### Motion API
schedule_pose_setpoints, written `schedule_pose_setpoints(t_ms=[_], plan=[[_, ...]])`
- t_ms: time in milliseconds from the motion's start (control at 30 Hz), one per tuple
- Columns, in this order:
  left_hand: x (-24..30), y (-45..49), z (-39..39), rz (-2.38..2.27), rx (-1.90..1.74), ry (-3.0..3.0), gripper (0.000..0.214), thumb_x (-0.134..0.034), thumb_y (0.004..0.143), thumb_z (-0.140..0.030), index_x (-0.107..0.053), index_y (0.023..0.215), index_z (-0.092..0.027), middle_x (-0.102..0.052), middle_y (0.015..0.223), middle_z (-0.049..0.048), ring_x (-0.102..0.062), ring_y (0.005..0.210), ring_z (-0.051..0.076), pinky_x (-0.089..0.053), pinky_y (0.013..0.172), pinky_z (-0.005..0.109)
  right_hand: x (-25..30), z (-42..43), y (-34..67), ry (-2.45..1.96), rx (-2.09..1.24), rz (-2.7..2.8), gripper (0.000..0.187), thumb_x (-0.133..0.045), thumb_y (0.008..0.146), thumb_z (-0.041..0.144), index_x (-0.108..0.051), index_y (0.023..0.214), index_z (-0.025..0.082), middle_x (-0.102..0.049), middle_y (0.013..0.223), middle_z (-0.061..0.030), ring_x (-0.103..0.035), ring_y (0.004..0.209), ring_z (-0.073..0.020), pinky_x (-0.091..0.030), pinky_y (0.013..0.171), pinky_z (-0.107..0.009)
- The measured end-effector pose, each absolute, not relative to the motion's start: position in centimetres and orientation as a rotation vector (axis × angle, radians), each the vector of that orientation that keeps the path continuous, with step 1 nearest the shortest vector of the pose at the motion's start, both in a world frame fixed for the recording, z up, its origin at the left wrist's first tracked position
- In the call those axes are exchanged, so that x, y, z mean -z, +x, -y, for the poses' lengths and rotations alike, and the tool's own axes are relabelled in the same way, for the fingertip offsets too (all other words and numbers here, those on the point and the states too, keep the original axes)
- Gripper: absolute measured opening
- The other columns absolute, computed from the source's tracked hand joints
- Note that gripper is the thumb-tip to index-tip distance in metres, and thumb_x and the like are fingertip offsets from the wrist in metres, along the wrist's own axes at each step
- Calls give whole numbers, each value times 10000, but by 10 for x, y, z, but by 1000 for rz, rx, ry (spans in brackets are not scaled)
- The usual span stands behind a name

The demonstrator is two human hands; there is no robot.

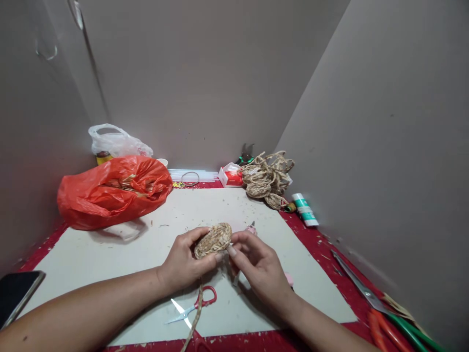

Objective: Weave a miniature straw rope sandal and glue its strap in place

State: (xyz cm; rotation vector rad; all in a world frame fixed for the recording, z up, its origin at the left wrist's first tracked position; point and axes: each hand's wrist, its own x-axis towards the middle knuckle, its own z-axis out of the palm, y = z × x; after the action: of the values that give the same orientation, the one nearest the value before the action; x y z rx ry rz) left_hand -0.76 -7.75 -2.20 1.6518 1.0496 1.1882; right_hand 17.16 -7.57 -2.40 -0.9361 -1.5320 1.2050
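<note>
left hand [186,256] clamps coil [213,240]; right hand [261,266], at its 3 o'clock, seemingly works it, pinch unclear; next needs steady support.

Black-screened phone [16,292] at my left, white plastic bag [119,144] ahead of me, red-and-white box [231,177], green-and-white cylinder [305,210] to my right
</note>
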Motion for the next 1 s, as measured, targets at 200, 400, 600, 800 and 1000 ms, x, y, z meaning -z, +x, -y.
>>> schedule_pose_setpoints(t_ms=[200, 400, 600, 800, 1000], plan=[[23, -7, 77, -1007, -1129, 1567, 368, -707, 752, -276, -642, 1085, -136, -692, 1004, 83, -615, 904, 210, -475, 831, 328, 25, 76, 172, -950, -1245, 1532, 221, -596, 878, 401, -527, 941, 200, -517, 662, 46, -479, 552, -102, -406, 527, -239], [20, -5, 77, -978, -1109, 1499, 370, -709, 762, -311, -640, 1076, -127, -686, 1004, 90, -600, 902, 203, -457, 833, 328, 23, 76, 172, -928, -1248, 1520, 184, -594, 895, 349, -493, 993, 230, -513, 631, 71, -489, 540, -93, -408, 524, -219], [19, -4, 79, -965, -1089, 1448, 365, -714, 756, -329, -641, 1049, -124, -673, 939, 67, -581, 844, 182, -448, 789, 310, 26, 77, 175, -879, -924, 1640, 68, -616, 886, 248, -564, 930, 239, -601, 738, 32, -567, 600, -96, -467, 563, -210], [21, -3, 79, -970, -1076, 1386, 378, -724, 737, -303, -622, 1047, -112, -666, 912, 57, -574, 816, 167, -445, 775, 299, 26, 80, 177, -900, -808, 1621, 87, -620, 875, 231, -596, 958, 245, -628, 754, 24, -591, 612, -108, -490, 559, -200], [22, -3, 78, -955, -1064, 1465, 357, -720, 754, -300, -635, 1057, -131, -678, 967, 68, -594, 873, 184, -460, 805, 303, 16, 76, 176, -1016, -1126, 1461, 201, -627, 869, 386, -629, 816, 192, -574, 571, 37, -535, 498, -101, -461, 515, -214]])
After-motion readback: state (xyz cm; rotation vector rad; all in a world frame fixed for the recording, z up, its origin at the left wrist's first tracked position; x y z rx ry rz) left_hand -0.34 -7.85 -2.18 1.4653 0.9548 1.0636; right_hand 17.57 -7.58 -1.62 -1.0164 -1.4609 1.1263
